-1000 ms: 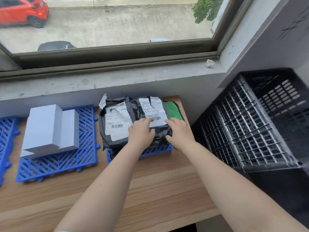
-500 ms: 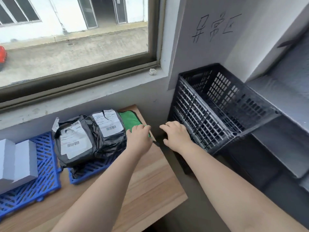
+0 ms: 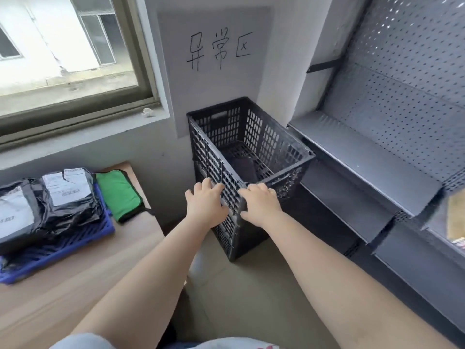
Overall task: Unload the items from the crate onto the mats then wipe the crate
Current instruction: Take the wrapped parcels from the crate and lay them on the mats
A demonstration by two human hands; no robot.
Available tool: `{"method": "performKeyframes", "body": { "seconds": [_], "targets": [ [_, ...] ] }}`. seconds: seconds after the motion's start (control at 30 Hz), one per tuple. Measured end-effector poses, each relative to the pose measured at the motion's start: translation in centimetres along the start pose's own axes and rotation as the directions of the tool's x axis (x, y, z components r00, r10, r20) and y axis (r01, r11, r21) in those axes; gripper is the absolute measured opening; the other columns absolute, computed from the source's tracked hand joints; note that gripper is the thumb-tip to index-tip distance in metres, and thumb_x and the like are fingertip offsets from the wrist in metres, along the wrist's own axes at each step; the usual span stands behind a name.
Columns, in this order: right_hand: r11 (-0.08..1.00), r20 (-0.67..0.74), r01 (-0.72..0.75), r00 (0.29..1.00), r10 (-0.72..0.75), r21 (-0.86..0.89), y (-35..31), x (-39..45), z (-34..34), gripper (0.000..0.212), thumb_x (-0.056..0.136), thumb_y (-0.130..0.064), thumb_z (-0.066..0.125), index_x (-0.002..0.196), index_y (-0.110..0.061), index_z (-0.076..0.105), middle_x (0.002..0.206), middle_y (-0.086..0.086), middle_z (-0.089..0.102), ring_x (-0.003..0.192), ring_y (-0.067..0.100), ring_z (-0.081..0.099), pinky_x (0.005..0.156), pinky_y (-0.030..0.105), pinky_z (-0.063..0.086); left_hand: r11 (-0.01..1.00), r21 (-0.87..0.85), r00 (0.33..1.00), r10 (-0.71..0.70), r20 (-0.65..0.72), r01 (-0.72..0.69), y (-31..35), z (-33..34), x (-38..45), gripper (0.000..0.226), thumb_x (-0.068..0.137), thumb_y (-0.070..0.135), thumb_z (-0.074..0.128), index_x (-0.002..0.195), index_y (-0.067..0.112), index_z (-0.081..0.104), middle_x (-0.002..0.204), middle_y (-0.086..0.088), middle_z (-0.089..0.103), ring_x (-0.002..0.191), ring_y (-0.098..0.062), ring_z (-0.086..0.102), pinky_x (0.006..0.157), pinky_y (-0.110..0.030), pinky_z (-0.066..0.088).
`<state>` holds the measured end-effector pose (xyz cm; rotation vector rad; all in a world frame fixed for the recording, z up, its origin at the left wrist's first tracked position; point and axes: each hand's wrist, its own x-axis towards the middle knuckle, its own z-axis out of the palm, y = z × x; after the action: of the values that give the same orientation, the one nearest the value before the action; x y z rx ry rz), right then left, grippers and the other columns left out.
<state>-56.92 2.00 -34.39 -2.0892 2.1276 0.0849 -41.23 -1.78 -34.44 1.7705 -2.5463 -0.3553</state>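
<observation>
While the black crate (image 3: 251,157) stands on the floor at centre, one dark item (image 3: 245,167) lies on its bottom, so wiping now would be premature. Left hand (image 3: 205,205) and right hand (image 3: 259,204), fingers spread, rest at its near corner; pressing there could tip it. At nine o'clock, black parcels (image 3: 50,202) lie on a blue mat (image 3: 83,241), label print unreadable. At twelve o'clock, the wall sign (image 3: 219,49) reads 异常区.

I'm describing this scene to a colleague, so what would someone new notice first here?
Probably both hands at the near corner of the black crate: the left hand against its side wall, the right hand on its rim. A dark item lies inside it. Left, on the wooden table, black parcels sit on a blue mat beside a green cloth.
</observation>
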Motion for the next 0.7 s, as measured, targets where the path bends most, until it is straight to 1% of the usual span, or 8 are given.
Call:
{"method": "performKeyframes", "body": {
  "seconds": [0.1, 0.23, 0.37, 0.43, 0.5, 0.6, 0.7],
  "targets": [
    [1.0, -0.02, -0.014, 1.0, 0.014, 0.012, 4.5, -1.3, -0.7, 0.061, 0.084, -0.04, 0.066, 0.138, -0.026, 0.043, 0.136, 0.005, 0.047, 0.129, 0.031, 0.037, 0.106, 0.05, 0.033, 1.0, -0.006, 1.0, 0.002, 0.015, -0.002, 4.0, 0.2, 0.4, 0.062, 0.085, 0.044, 0.057, 0.143, 0.031, 0.039, 0.152, -0.008, 0.03, 0.135, -0.036, 0.032, 0.111, -0.053, 0.026],
    [0.999, -0.056, -0.031, 0.998, 0.032, 0.016, 9.8, -1.6, -2.1, 0.061, 0.085, -0.041, 0.065, 0.14, -0.025, 0.043, 0.137, 0.005, 0.047, 0.129, 0.032, 0.037, 0.105, 0.049, 0.034, 1.0, -0.023, 0.999, 0.012, -0.045, -0.013, 7.8, -0.4, 2.1, 0.063, 0.085, 0.045, 0.058, 0.144, 0.034, 0.038, 0.15, -0.007, 0.032, 0.135, -0.034, 0.032, 0.109, -0.051, 0.028],
    [0.998, -0.049, -0.042, 0.998, 0.045, 0.054, 12.6, -0.6, -2.4, 0.064, 0.085, -0.042, 0.065, 0.142, -0.026, 0.04, 0.138, 0.004, 0.046, 0.13, 0.031, 0.036, 0.106, 0.048, 0.033, 1.0, -0.017, 1.0, 0.009, -0.008, -0.009, 10.3, 0.9, 3.4, 0.065, 0.085, 0.048, 0.059, 0.144, 0.033, 0.037, 0.15, -0.007, 0.033, 0.135, -0.033, 0.031, 0.107, -0.05, 0.031],
    [0.996, -0.045, -0.042, 0.998, 0.046, 0.076, 13.4, 0.3, -2.4, 0.065, 0.086, -0.041, 0.064, 0.143, -0.027, 0.039, 0.14, 0.004, 0.045, 0.131, 0.03, 0.035, 0.106, 0.048, 0.032, 1.0, -0.005, 1.0, 0.006, 0.0, -0.006, 10.9, 1.5, 4.6, 0.065, 0.085, 0.05, 0.058, 0.144, 0.032, 0.037, 0.149, -0.007, 0.034, 0.136, -0.032, 0.03, 0.107, -0.05, 0.031],
    [0.996, -0.037, -0.042, 0.998, 0.045, 0.082, 14.3, 1.4, -2.3, 0.065, 0.086, -0.04, 0.065, 0.144, -0.027, 0.039, 0.141, 0.004, 0.045, 0.131, 0.03, 0.035, 0.107, 0.048, 0.032, 1.0, 0.003, 1.0, 0.012, -0.016, -0.012, 11.5, 2.0, 6.4, 0.064, 0.086, 0.048, 0.057, 0.144, 0.031, 0.037, 0.15, -0.006, 0.034, 0.14, -0.031, 0.026, 0.111, -0.052, 0.025],
    [0.997, -0.005, -0.046, 0.999, 0.046, 0.069, 15.9, 4.0, -2.2, 0.062, 0.087, -0.039, 0.064, 0.142, -0.026, 0.039, 0.14, 0.005, 0.046, 0.13, 0.031, 0.036, 0.106, 0.049, 0.032, 1.0, 0.021, 0.999, -0.006, -0.041, 0.007, 12.3, 2.5, 9.9, 0.058, 0.09, 0.038, 0.055, 0.145, 0.027, 0.037, 0.154, -0.008, 0.031, 0.147, -0.032, 0.012, 0.116, -0.058, 0.012],
    [0.998, 0.005, -0.043, 0.999, 0.043, 0.047, 17.2, 8.2, -3.1, 0.058, 0.088, -0.037, 0.063, 0.14, -0.025, 0.041, 0.137, 0.006, 0.047, 0.128, 0.032, 0.037, 0.104, 0.049, 0.033, 0.999, 0.006, 0.998, -0.05, -0.034, 0.05, 12.6, 2.0, 14.3, 0.057, 0.091, 0.034, 0.053, 0.146, 0.025, 0.036, 0.155, -0.009, 0.029, 0.148, -0.034, 0.009, 0.118, -0.058, 0.011]
  ]
}}
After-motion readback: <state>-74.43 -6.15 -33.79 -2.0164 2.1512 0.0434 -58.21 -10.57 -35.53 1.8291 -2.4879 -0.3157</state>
